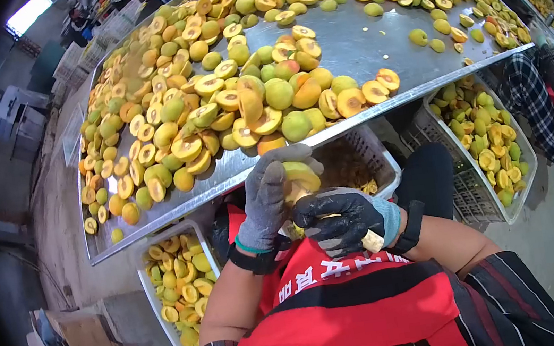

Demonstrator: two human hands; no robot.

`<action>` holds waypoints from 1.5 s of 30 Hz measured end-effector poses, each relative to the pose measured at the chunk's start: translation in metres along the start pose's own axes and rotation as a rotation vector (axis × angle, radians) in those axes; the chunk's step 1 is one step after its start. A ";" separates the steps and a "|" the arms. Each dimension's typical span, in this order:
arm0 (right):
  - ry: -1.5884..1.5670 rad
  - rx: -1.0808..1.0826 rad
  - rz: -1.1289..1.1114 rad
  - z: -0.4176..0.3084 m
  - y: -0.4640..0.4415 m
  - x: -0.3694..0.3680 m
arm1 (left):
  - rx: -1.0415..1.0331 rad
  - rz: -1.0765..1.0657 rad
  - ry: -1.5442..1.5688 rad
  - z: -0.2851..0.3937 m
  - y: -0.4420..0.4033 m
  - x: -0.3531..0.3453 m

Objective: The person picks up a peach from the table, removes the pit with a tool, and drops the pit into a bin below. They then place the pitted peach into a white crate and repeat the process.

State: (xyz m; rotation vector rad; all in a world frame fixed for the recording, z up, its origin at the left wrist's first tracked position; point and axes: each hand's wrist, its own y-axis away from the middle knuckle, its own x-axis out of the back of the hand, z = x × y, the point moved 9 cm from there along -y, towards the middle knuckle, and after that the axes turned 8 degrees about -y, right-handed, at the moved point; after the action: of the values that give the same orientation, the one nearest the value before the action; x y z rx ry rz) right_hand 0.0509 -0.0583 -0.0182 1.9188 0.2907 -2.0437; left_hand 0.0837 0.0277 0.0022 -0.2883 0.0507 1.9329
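Note:
My left hand (267, 195), in a grey glove, is closed round a yellow-green peach piece (302, 174) just in front of the table's near edge. My right hand (347, 214), in a black-and-grey glove, grips a small hand tool with a pale handle (372, 241); the handle's end sticks out below the fist. The tool's working end is hidden between the fruit and my fingers. Both hands meet at the fruit, above my red apron (351, 310). Many halved and whole peaches (233, 102) lie piled on the metal table beyond.
The metal table (358, 43) spans the view ahead. A crate of pitted halves (178, 284) stands at lower left, another (486, 138) at right. Between them, a crate (375, 149) with brownish contents sits under the table edge. A co-worker's plaid sleeve (538, 107) is at far right.

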 end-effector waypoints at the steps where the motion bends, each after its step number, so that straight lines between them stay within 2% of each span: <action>1: 0.062 0.030 0.054 -0.001 0.000 -0.002 | -0.013 0.013 0.011 0.001 0.000 0.001; 2: 0.061 0.022 0.056 0.003 -0.001 -0.009 | -0.025 0.025 0.023 0.002 0.001 0.001; 4: 0.422 0.202 0.279 -0.010 0.000 -0.004 | -0.010 0.066 0.086 -0.013 0.002 0.007; 5: 0.421 0.196 0.279 -0.007 -0.002 -0.002 | 0.006 0.099 0.148 -0.020 0.002 0.011; 7: 0.913 0.373 0.319 -0.023 -0.001 -0.008 | 0.013 0.143 0.131 -0.029 0.003 0.018; 8: 0.796 0.255 0.391 -0.018 -0.002 0.001 | 0.052 0.200 0.225 -0.039 0.005 0.027; 10: 0.845 0.288 0.366 -0.014 -0.005 0.003 | 0.073 0.265 0.367 -0.036 0.005 0.029; 11: 0.891 0.334 0.337 -0.015 -0.006 -0.001 | 0.072 0.269 0.366 -0.037 0.007 0.027; 12: 0.838 0.335 0.422 -0.017 -0.002 0.002 | 0.085 0.253 0.286 -0.037 0.007 0.025; 15: 0.827 0.254 0.324 -0.018 0.003 0.002 | 0.112 0.289 0.138 -0.034 0.011 0.033; 17: 0.739 0.308 0.345 -0.024 0.008 0.009 | 0.090 0.323 0.475 -0.032 0.015 0.041; 18: 0.780 0.272 0.479 -0.031 0.012 0.022 | 0.064 0.343 0.457 -0.033 0.019 0.055; 19: 0.820 0.331 0.551 -0.041 0.014 0.033 | 0.004 0.169 0.587 -0.027 0.022 0.059; 22: 0.952 0.311 0.623 -0.066 0.019 0.070 | 0.032 0.490 0.347 -0.013 0.056 0.105; 25: 0.776 0.235 0.548 -0.067 0.020 0.071 | 0.110 0.513 0.061 0.004 0.112 0.155; 27: 0.648 0.296 0.491 -0.068 0.021 0.083 | 0.263 0.666 -0.458 0.018 0.175 0.205; 29: 1.276 0.463 0.485 -0.084 0.026 0.063 | 0.550 0.591 -1.084 0.039 0.213 0.237; 30: 1.274 0.463 0.484 -0.084 0.028 0.065 | 0.551 0.591 -1.086 0.044 0.213 0.241; 32: 1.292 0.501 0.499 -0.086 0.029 0.071 | 0.515 0.695 -1.448 0.073 0.209 0.248; 34: 1.306 0.520 0.504 -0.082 0.026 0.081 | 0.374 0.663 -1.310 0.080 0.159 0.243; 36: 1.677 0.735 0.560 -0.088 0.029 0.074 | 0.321 0.590 -1.282 0.063 0.106 0.253; 37: 1.688 0.746 0.563 -0.088 0.031 0.065 | 0.404 0.607 -1.471 0.051 0.082 0.265; 38: 1.401 0.584 0.557 -0.084 0.031 0.071 | 0.479 0.584 -1.523 0.046 0.057 0.258; 39: 1.111 0.427 0.545 -0.073 0.032 0.076 | 0.465 0.576 -1.515 0.044 0.037 0.259; 41: 0.676 0.277 0.552 -0.057 0.037 0.078 | 0.692 0.422 -1.697 0.019 0.011 0.258; 43: 0.974 0.272 0.782 -0.057 0.044 0.066 | 0.702 0.336 -1.743 0.009 0.007 0.252; 45: 0.968 0.317 0.710 -0.056 0.044 0.065 | 0.675 0.345 -1.722 0.008 0.006 0.248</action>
State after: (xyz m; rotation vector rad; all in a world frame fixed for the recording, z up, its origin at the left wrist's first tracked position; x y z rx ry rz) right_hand 0.1166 -0.0850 -0.0844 2.5654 -0.4808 -0.6597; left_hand -0.0091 0.2530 -0.0465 1.8947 -0.3932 1.7620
